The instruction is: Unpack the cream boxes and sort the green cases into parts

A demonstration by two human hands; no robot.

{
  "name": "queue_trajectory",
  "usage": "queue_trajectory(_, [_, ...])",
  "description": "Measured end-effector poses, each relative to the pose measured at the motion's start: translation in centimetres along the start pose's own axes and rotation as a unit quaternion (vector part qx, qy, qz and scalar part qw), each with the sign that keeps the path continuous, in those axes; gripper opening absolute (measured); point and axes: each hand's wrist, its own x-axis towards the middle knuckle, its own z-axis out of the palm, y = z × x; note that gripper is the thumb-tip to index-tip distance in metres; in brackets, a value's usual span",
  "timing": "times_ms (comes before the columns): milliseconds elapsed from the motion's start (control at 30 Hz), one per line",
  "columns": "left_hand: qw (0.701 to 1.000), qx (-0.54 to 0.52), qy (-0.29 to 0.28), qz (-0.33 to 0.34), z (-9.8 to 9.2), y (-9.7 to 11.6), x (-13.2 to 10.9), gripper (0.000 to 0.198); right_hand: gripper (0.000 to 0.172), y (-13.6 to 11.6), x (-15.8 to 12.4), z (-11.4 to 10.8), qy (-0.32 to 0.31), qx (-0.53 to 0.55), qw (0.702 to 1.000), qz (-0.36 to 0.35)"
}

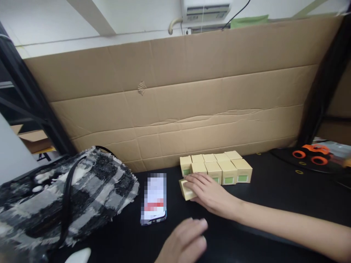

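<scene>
My right hand (210, 193) reaches in from the right, its fingers closed over a small cream-coloured box (184, 190). That box sits tilted a little apart, just in front of a block of several similar boxes (221, 168) in two rows, some showing a green label on the front. Part of the held box is hidden under my fingers. Low in the middle, my left hand (185, 241) is slightly blurred, with its fingers apart and nothing in them. A phone (155, 195) with a lit, pixelated screen lies left of the boxes.
A black-and-grey shaggy checked bag (90, 190) with a dark strap fills the left side. Behind the black table (274, 208) stands a tall cardboard panel (175, 95). An orange toy truck (314, 153) is at the far right. A white object (79, 255) shows at the bottom edge.
</scene>
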Motion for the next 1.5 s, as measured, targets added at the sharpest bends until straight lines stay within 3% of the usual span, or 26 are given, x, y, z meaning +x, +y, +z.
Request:
queue_trajectory(67, [0.991, 0.081, 0.069, -0.08, -0.2, 0.2, 0.5, 0.071, 0.048, -0.6, -1.7, -1.8, -0.007, 0.025, 1.0, -0.011])
queue_trajectory(100, [0.984, 0.107, 0.072, -0.12, -0.3, 0.4, 1.0, 0.071, 0.053, -0.9, -2.6, -2.6, -0.009, 0.047, 0.999, -0.01])
queue_trajectory(233, [0.975, 0.066, -0.058, -0.202, -1.1, 1.6, 3.6, 0.078, 0.058, -2.5, -5.8, -4.5, -0.007, 0.198, 0.979, 0.04])
queue_trajectory(333, [0.969, -0.006, -0.094, -0.227, -1.6, 2.2, 5.1, 0.073, 0.064, -3.3, -6.9, -4.8, -0.008, 0.258, 0.963, 0.081])
queue_trajectory(567, [0.975, 0.096, -0.107, -0.17, -2.3, 3.3, 5.2, 0.063, 0.05, -4.4, -6.6, -4.9, 0.013, 0.185, 0.981, 0.061])
queue_trajectory(733, [0.983, 0.116, -0.07, -0.12, -2.1, 3.7, 4.8, 0.055, 0.031, -5.1, -6.9, -4.8, 0.064, 0.157, 0.985, 0.029])
queue_trajectory(833, [0.984, 0.13, -0.053, -0.109, -2.2, 3.7, 4.8, 0.05, 0.029, -5.0, -6.9, -4.4, 0.11, 0.096, 0.989, 0.006])
queue_trajectory(967, [0.981, 0.166, -0.022, -0.095, -2.8, 3.3, 5.0, 0.046, 0.019, -4.8, -7.0, -4.3, 0.218, -0.015, 0.976, -0.007])
queue_trajectory(1033, [0.98, 0.165, -0.017, -0.106, -3.2, 2.9, 4.9, 0.049, 0.023, -4.9, -7.1, -4.5, 0.234, -0.026, 0.972, -0.017])
queue_trajectory(1133, [0.979, 0.166, -0.026, -0.117, -3.5, 2.3, 4.6, 0.058, 0.034, -5.5, -7.3, -5.1, 0.18, 0.059, 0.981, -0.052])
queue_trajectory(1233, [0.976, 0.174, -0.04, -0.124, -3.4, 1.9, 4.2, 0.059, 0.019, -5.9, -7.4, -5.6, 0.112, 0.151, 0.981, -0.052])
queue_trajectory(1333, [0.975, 0.193, -0.042, -0.104, -3.2, 1.7, 4.0, 0.046, 0.026, -5.7, -7.4, -5.4, 0.07, 0.144, 0.987, -0.008])
queue_trajectory(1500, [0.97, 0.227, -0.059, -0.061, -3.1, 1.8, 3.8, 0.02, 0.026, -4.7, -7.2, -4.4, 0.003, 0.097, 0.992, -0.081])
